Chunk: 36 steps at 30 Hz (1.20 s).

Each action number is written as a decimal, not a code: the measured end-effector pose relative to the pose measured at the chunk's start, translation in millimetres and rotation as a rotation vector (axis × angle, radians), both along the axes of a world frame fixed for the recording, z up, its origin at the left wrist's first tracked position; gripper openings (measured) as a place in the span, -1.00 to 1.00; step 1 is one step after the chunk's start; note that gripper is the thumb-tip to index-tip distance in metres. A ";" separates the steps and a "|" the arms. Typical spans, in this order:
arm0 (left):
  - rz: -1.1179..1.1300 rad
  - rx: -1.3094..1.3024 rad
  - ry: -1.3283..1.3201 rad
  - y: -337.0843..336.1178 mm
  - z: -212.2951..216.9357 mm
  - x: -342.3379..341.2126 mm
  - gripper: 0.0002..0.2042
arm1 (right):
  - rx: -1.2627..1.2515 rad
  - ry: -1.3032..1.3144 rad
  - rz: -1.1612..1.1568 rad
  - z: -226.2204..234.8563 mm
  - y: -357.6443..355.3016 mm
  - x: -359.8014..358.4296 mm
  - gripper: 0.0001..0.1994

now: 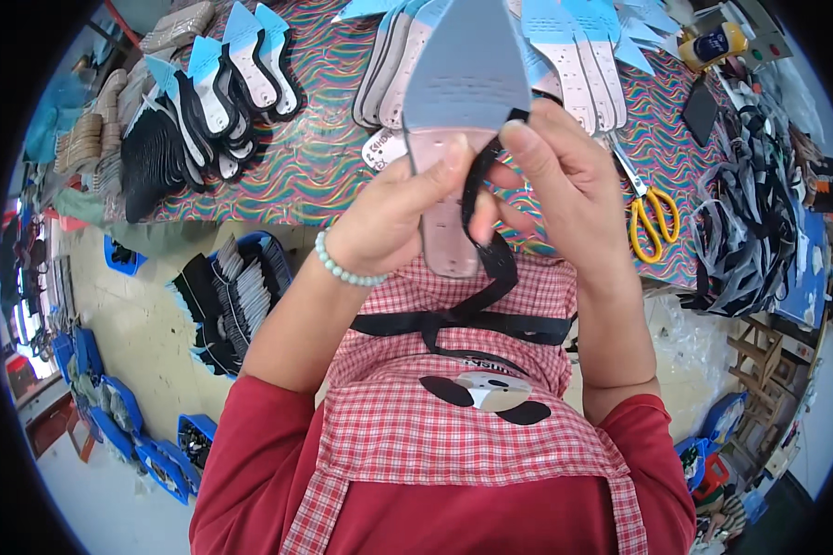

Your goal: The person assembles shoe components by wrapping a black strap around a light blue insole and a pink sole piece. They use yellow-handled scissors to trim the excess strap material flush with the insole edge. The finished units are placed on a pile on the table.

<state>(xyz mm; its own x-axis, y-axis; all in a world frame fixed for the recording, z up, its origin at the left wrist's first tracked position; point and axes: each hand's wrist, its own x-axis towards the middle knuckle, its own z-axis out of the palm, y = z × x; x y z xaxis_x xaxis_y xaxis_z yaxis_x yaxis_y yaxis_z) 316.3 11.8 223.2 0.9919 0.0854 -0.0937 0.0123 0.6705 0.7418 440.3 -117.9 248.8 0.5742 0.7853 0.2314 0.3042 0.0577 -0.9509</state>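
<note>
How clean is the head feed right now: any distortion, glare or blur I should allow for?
Head view, centre: bright light, the insole reads clearly, but the black strip is dark with little surface detail; head view, right: clear plastic on the floor glints; head view, rim: strong fisheye bending, softer detail, black corners.

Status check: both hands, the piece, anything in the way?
Left hand gripping blue-and-pink insole. Right hand pinching black strip near its right edge. Yellow-handled scissors off to the right, apart from both hands.
</note>
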 end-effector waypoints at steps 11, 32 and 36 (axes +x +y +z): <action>0.467 -0.187 -0.249 11.8 4.9 -4.9 -0.72 | -0.047 -0.530 0.037 3.0 -4.1 -24.7 -0.60; 0.225 1.794 -0.386 20.5 41.9 -22.1 -0.82 | -0.317 -0.584 0.223 30.3 -53.4 -4.6 -0.75; -0.127 1.608 -0.253 8.0 44.2 -17.1 -0.81 | -0.355 -0.777 0.438 46.3 -37.4 -10.5 -0.72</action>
<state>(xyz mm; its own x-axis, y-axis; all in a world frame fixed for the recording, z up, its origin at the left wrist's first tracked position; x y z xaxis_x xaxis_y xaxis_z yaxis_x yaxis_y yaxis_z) 299.2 19.8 267.4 0.9752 -0.1499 0.1630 -0.2197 -0.7472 0.6272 429.8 -155.4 295.1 -0.0001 0.9913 0.1316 0.8767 0.0634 -0.4769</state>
